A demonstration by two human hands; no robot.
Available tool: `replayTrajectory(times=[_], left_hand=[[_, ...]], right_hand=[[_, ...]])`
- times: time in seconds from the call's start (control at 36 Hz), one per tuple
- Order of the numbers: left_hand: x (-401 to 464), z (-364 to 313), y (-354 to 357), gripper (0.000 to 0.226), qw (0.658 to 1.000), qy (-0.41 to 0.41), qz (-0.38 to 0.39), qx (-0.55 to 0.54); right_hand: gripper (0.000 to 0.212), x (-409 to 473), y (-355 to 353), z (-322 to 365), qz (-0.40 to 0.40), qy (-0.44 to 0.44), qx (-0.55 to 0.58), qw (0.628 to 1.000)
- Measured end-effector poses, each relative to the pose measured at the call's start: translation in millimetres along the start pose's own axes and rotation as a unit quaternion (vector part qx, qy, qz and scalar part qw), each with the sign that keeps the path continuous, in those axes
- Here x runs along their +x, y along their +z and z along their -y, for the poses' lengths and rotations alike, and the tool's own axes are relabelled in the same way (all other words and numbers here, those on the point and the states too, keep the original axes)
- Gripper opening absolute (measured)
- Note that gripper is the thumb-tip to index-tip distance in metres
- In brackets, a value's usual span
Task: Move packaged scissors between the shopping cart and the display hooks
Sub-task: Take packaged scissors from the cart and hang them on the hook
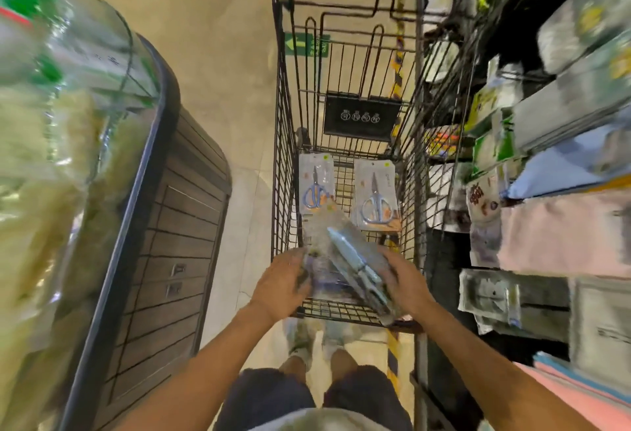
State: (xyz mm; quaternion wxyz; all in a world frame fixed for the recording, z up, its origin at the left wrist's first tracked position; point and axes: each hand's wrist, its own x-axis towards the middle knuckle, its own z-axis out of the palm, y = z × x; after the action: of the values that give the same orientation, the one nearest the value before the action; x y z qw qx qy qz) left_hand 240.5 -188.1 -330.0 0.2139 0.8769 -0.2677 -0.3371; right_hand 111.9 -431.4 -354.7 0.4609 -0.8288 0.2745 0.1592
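Over the shopping cart [283, 144], both hands grip scissor packs.
Left hand [278, 289] and right hand [404, 280] fingers clamp blurred packs [345, 253]; two packs [375, 198] remain inside.

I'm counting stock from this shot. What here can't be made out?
- Head view: how many packs the left hand and right hand hold; motion blur smears the bundle.
- Cart floor under that bundle: hidden.
- Print on the two flat scissor packs: too small.
- Display hooks: lost in blur at right.
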Motion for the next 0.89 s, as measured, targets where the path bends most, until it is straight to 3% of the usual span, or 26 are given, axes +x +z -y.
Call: replayTrajectory(times=[0.08,0.17,0.25,0.39,0.64,0.89], left_hand=[[-6,-26,-12,0.068,0.991,-0.013,0.011,-0.135],[-6,-43,-20,0.072,0.964,-0.033,0.041,-0.259],[-4,-51,-20,0.075,0.923,-0.047,0.047,-0.38],[0,-47,-10,0.111,0.862,-0.11,-0.021,-0.494],[5,-38,-7,0.112,0.827,-0.144,-0.045,-0.541],[12,-31,-13,0.118,0.846,-0.13,-0.052,-0.515]], right_hand=[[0.042,-8,-12,27,-0.017,0.003,0.085,0.996],[0.066,-9,-14,39,-0.036,-0.006,0.161,0.986],[0.055,-7,-8,47,-0.027,0.009,0.187,0.982],[0.062,-4,2,58,-0.019,0.028,0.224,0.974],[0.065,-2,11,62,0.039,0.032,0.277,0.96],[0.076,7,5,59,0.091,0.044,0.27,0.958]])
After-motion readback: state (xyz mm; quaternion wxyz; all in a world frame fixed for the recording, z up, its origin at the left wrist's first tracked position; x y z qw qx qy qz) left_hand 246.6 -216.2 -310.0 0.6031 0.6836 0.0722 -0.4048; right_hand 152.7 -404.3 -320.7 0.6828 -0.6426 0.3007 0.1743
